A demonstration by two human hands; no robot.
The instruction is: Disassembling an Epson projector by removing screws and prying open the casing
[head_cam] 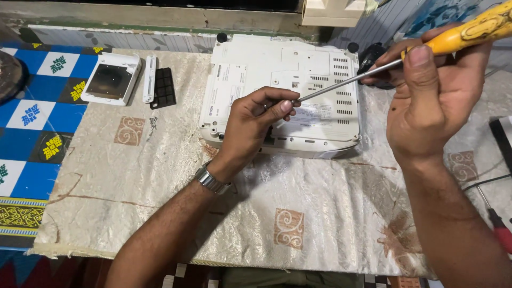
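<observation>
Nearest the camera: two bare forearms over a cream patterned cloth (pixel 160 176), metal wristwatch (pixel 212 180) on the left wrist.

Left hand (pixel 256 125): fingers curled, thumb and forefinger pressed together at the tip of the screwdriver shaft (pixel 346 81). Contact with the tip itself hard to confirm; any screw between the fingertips too small to make out.

Right hand (pixel 432 101): closed around the yellow screwdriver handle (pixel 474 29), thumb laid along the lower end where shaft meets handle. Handle end cut off by the upper right frame edge.

Shaft: slanted down from the right grip to the left pinch, held above the housing.

White device housing (pixel 277 85): underside up, directly beneath and behind the left pinch, below and left of the right grip. Front edge partly covered by the left hand. Vent slots on the side nearer the right grip.

Left of the left pinch, well apart: white cover panel (pixel 110 79), narrow white strip (pixel 150 78), black ribbed part (pixel 162 88), small screws (pixel 153 124) on the cloth.

Below the right grip, at the frame edge: red-handled tool (pixel 501 232), partly cut off. Black object (pixel 372 56) behind the right hand, mostly hidden, kind not determinable.
</observation>
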